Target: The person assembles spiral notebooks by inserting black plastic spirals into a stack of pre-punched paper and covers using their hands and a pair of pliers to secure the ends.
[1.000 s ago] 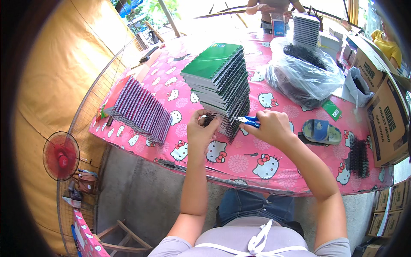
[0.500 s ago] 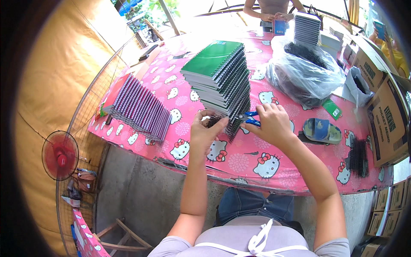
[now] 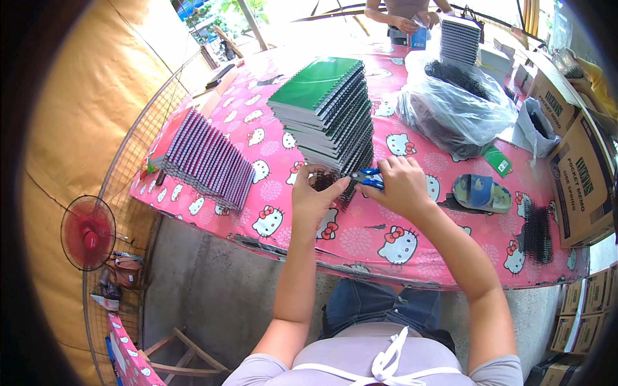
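Observation:
A tall leaning stack of green spiral notebooks (image 3: 318,83) stands before me, its black coil bindings facing right. At its base, my left hand (image 3: 315,196) is closed, thumb and fingers pinching a bunch of dark spiral coils (image 3: 326,181). My right hand (image 3: 404,186) grips blue-handled pliers (image 3: 370,179); their jaws point left and meet the coils beside my left thumb. Exactly what the jaws bite is too small to tell. To the left lies a slanted stack of spiral notebooks (image 3: 209,157) with purplish bindings and a red cover.
A clear plastic bag of black coils (image 3: 454,106) lies right of the stack. Near it are a small green card (image 3: 497,161), a blue patterned slipper (image 3: 481,193), loose black coils (image 3: 537,231) and cardboard boxes (image 3: 586,174). Across the table, a person's hands (image 3: 412,26) hold a blue notebook.
My hands and the pliers stay at the stack's base, with small shifts. The view has moved slightly. At the far right, another person's hands now hold something clear instead of a blue item.

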{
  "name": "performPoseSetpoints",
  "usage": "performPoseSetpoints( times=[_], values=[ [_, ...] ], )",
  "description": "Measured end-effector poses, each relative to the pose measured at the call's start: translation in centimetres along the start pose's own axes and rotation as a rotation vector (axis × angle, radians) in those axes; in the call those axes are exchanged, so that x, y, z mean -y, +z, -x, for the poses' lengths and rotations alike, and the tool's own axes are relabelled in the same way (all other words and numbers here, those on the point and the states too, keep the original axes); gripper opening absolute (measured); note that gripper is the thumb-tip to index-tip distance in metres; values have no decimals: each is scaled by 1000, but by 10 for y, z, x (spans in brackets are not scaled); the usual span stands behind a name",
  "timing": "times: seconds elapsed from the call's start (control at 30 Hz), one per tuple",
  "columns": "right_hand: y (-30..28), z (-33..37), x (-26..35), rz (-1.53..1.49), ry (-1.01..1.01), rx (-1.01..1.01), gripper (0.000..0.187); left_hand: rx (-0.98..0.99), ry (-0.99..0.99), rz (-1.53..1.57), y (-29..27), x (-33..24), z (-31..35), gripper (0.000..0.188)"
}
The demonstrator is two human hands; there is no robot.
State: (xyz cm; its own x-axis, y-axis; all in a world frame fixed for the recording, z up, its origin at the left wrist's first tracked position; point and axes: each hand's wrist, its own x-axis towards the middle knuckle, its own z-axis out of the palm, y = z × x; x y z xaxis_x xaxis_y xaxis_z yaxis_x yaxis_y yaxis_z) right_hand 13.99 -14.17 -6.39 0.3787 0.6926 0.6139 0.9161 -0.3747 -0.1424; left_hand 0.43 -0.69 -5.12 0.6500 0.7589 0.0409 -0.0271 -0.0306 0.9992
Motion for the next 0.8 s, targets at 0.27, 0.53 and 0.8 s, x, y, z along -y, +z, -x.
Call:
performPoseSetpoints(
  times=[0.27,0.53,0.8],
  values=[
    [-11,14,4,2,172,302,56,37,-128,75,-27,16,-13,45],
    [-17,-10,20,-91,307,623,55,41,-92,38,-13,17,-10,45],
    [7,12,-2,90,-64,-24,53,48,-104,51,-8,18,-6,45]
  ],
)
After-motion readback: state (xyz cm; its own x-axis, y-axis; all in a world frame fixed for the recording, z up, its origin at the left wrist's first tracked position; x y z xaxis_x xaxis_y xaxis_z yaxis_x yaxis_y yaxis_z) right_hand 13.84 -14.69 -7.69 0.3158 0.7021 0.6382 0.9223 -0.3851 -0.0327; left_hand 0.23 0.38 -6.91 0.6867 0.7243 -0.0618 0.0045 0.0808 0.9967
